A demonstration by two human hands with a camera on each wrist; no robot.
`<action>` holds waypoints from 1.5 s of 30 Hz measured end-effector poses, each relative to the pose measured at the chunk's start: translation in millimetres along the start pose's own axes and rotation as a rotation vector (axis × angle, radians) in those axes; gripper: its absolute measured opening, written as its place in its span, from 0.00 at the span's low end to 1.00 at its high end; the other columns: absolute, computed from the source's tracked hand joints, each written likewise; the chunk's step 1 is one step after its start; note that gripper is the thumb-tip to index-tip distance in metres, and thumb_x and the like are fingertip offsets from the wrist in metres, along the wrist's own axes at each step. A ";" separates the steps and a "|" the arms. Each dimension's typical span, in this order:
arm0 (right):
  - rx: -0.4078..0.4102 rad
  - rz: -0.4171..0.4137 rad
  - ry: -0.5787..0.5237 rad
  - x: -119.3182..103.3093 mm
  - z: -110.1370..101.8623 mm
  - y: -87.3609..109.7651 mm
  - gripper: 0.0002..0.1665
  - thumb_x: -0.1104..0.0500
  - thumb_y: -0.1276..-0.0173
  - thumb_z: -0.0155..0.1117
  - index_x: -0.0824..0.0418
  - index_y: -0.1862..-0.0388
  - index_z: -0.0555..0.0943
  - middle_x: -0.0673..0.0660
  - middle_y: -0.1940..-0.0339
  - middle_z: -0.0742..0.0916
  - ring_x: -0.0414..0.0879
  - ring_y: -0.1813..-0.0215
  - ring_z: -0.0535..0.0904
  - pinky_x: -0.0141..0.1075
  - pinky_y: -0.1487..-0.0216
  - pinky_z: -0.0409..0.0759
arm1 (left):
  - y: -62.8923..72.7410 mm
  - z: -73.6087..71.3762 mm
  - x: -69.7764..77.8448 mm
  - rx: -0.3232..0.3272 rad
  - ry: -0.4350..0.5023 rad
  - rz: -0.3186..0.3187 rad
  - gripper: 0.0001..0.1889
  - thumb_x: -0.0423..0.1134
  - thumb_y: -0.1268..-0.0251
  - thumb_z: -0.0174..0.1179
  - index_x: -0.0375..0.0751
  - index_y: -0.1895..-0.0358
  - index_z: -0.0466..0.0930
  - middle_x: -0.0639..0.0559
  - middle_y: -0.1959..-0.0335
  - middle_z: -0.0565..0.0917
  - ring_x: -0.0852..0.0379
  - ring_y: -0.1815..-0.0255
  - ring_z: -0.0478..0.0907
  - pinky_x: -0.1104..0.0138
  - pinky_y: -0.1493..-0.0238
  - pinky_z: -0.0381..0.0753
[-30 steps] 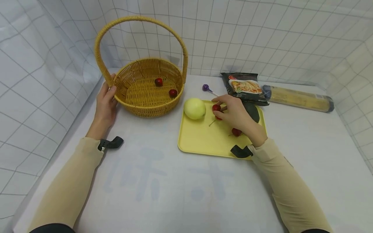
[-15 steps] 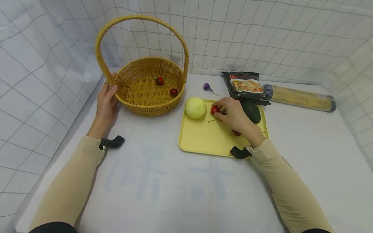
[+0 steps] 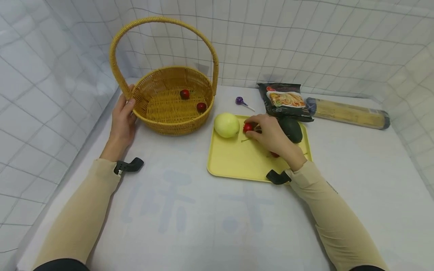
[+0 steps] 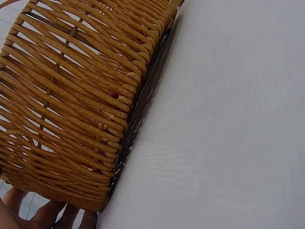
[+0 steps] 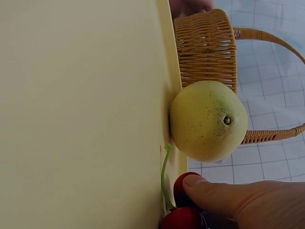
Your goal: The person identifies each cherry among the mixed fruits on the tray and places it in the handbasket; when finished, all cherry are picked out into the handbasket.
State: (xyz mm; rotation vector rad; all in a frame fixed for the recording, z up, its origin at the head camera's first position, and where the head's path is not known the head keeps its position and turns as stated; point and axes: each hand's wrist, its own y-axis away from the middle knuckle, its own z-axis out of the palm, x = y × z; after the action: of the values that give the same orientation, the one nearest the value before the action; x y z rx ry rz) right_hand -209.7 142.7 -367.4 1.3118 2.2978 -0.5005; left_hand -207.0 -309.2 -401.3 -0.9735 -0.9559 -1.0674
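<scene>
Right hand (image 3: 268, 131): thumb and fingertips pinching one red cherry (image 3: 248, 128) at the far part of the tray (image 3: 234, 162); whether the cherry touches the tray cannot be told. Left hand (image 3: 122, 120): gripping the basket (image 3: 173, 126) by its left side, thumb at the foot of the handle, fingers behind the wall.

Second cherry (image 5: 181, 220): red, just beside the pinched one, green stem showing. Third cherry (image 3: 274, 154): on the tray, mostly hidden by the right wrist. Tray: yellow, shallow, rounded corners. Yellow-green fruit (image 3: 226, 125): round, far left corner of the tray. Dark green fruit (image 3: 292, 130): far right corner, partly behind the right hand.

Basket: woven, tan, tall arched handle, left of the tray; two red cherries lying apart inside, one (image 3: 184, 94) farther back, one (image 3: 201, 107) nearer the right wall.

Lollipop (image 3: 239, 101): purple, white stick, beyond the tray. Packet (image 3: 286, 99): black, food picture, behind the dark green fruit. Long package (image 3: 347, 113): yellowish, dark ends, right of the packet. Surface (image 3: 203, 241): white.
</scene>
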 end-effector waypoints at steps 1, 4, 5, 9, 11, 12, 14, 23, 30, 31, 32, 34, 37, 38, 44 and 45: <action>0.005 0.002 -0.003 -1.0 -0.5 -1.8 0.22 0.59 0.28 0.73 0.63 0.38 0.85 0.62 0.46 0.89 0.56 0.45 0.84 0.50 0.42 0.81 | 0.3 -1.0 0.4 0.004 0.000 0.000 0.30 0.42 0.19 0.55 0.53 0.18 0.65 0.52 0.20 0.67 0.53 0.19 0.59 0.64 0.21 0.58; 0.021 0.003 -0.019 -5.1 -3.8 -7.3 0.22 0.59 0.27 0.73 0.63 0.37 0.85 0.62 0.45 0.89 0.56 0.44 0.84 0.50 0.41 0.82 | 2.2 -4.2 1.0 0.016 -0.011 -0.001 0.29 0.42 0.19 0.55 0.54 0.18 0.65 0.52 0.20 0.67 0.53 0.19 0.60 0.64 0.21 0.58; 0.029 0.001 -0.023 -6.5 -5.7 -8.8 0.22 0.59 0.27 0.72 0.64 0.36 0.84 0.62 0.45 0.89 0.56 0.43 0.84 0.50 0.40 0.82 | 3.1 -4.7 1.2 0.016 -0.013 -0.004 0.29 0.42 0.19 0.55 0.54 0.18 0.65 0.52 0.20 0.67 0.53 0.18 0.59 0.64 0.20 0.58; 0.065 -0.023 -0.045 -14.3 -15.3 -15.2 0.22 0.61 0.26 0.71 0.65 0.35 0.83 0.64 0.44 0.89 0.58 0.43 0.84 0.51 0.39 0.82 | 4.8 -5.6 1.2 0.015 -0.004 -0.009 0.30 0.42 0.19 0.54 0.54 0.18 0.64 0.51 0.19 0.66 0.52 0.17 0.58 0.62 0.18 0.54; 0.087 -0.043 -0.050 -20.2 -20.2 -19.6 0.22 0.61 0.25 0.70 0.66 0.35 0.83 0.64 0.43 0.88 0.59 0.43 0.84 0.52 0.39 0.82 | 5.6 -5.4 1.7 0.014 -0.002 -0.008 0.30 0.42 0.19 0.55 0.54 0.17 0.64 0.51 0.19 0.65 0.52 0.17 0.58 0.62 0.17 0.53; 0.097 -0.055 -0.052 -23.9 -22.3 -22.2 0.22 0.61 0.25 0.70 0.66 0.36 0.83 0.64 0.43 0.88 0.59 0.43 0.84 0.52 0.39 0.82 | 5.7 -5.5 1.8 0.015 0.005 -0.009 0.30 0.42 0.19 0.55 0.54 0.18 0.64 0.51 0.19 0.66 0.52 0.17 0.58 0.62 0.17 0.53; 0.112 -0.078 -0.055 -32.4 -25.3 -27.6 0.21 0.61 0.25 0.70 0.66 0.36 0.83 0.64 0.42 0.88 0.58 0.43 0.84 0.51 0.39 0.82 | 5.6 -5.9 1.8 0.016 0.009 -0.007 0.30 0.42 0.19 0.55 0.53 0.18 0.64 0.51 0.19 0.66 0.52 0.17 0.58 0.62 0.18 0.53; 0.104 -0.176 -0.071 -80.7 -15.0 -59.1 0.22 0.59 0.24 0.70 0.65 0.36 0.83 0.61 0.42 0.88 0.52 0.44 0.85 0.44 0.41 0.83 | 2.2 -5.8 -1.1 0.016 -0.016 0.005 0.29 0.43 0.19 0.55 0.55 0.18 0.66 0.52 0.20 0.67 0.52 0.18 0.60 0.64 0.20 0.59; 0.042 -0.206 -0.078 -104.9 5.1 -83.8 0.21 0.60 0.25 0.70 0.66 0.36 0.83 0.61 0.43 0.88 0.52 0.44 0.84 0.43 0.41 0.83 | 0.5 -1.6 -0.9 0.015 -0.016 -0.001 0.29 0.43 0.19 0.55 0.55 0.18 0.66 0.51 0.19 0.67 0.53 0.18 0.60 0.63 0.20 0.59; 0.035 -0.204 -0.080 -107.3 7.3 -86.1 0.21 0.60 0.25 0.70 0.66 0.37 0.83 0.60 0.43 0.88 0.51 0.44 0.84 0.42 0.41 0.82 | 0.1 -0.9 -0.8 0.013 -0.013 -0.004 0.29 0.43 0.19 0.56 0.55 0.19 0.66 0.51 0.19 0.66 0.52 0.18 0.60 0.63 0.20 0.59; 0.031 -0.205 -0.083 -109.5 9.6 -88.6 0.21 0.60 0.25 0.70 0.66 0.37 0.83 0.60 0.43 0.88 0.50 0.44 0.84 0.41 0.41 0.82 | -0.4 -0.3 -0.5 0.011 -0.013 -0.005 0.29 0.43 0.19 0.55 0.55 0.18 0.66 0.51 0.19 0.66 0.53 0.18 0.60 0.63 0.20 0.58; 0.021 -0.203 -0.087 -113.7 14.1 -93.5 0.20 0.60 0.25 0.71 0.65 0.38 0.84 0.58 0.44 0.89 0.49 0.44 0.84 0.40 0.41 0.81 | -1.0 0.4 -0.2 0.007 -0.016 -0.004 0.29 0.43 0.19 0.55 0.55 0.18 0.66 0.51 0.18 0.66 0.53 0.18 0.59 0.63 0.19 0.57; 0.016 -0.193 -0.105 -119.5 20.6 -101.3 0.19 0.60 0.25 0.70 0.64 0.38 0.84 0.58 0.44 0.89 0.48 0.45 0.85 0.38 0.41 0.80 | -1.8 0.9 0.3 0.006 -0.018 0.000 0.29 0.42 0.18 0.54 0.55 0.18 0.65 0.51 0.18 0.65 0.53 0.18 0.59 0.62 0.18 0.56; 0.023 -0.180 -0.115 -121.1 22.8 -104.4 0.20 0.60 0.24 0.69 0.65 0.37 0.84 0.58 0.44 0.89 0.48 0.45 0.85 0.38 0.40 0.80 | -2.1 1.0 0.3 0.005 -0.023 0.002 0.29 0.42 0.18 0.54 0.55 0.18 0.65 0.51 0.18 0.65 0.53 0.17 0.59 0.62 0.18 0.55; 0.099 -0.078 -0.154 -128.5 29.6 -111.5 0.23 0.62 0.21 0.64 0.66 0.31 0.79 0.62 0.36 0.87 0.50 0.42 0.86 0.38 0.38 0.81 | -2.0 0.1 -1.3 -0.002 -0.030 0.004 0.29 0.43 0.18 0.54 0.55 0.18 0.64 0.50 0.18 0.65 0.53 0.17 0.59 0.61 0.18 0.54; 0.107 -0.075 -0.160 -129.0 29.0 -109.6 0.22 0.62 0.21 0.64 0.65 0.31 0.80 0.62 0.36 0.87 0.50 0.42 0.86 0.38 0.38 0.81 | -1.8 -0.2 -1.2 -0.002 -0.029 0.004 0.30 0.43 0.18 0.54 0.55 0.17 0.64 0.50 0.18 0.65 0.53 0.17 0.59 0.61 0.18 0.54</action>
State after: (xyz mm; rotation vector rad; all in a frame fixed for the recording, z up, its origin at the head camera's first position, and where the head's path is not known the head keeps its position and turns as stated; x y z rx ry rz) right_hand -241.4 -16.6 -311.8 1.1914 2.2199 -0.7355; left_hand -209.0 -309.5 -402.3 -0.9949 -0.9762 -1.0536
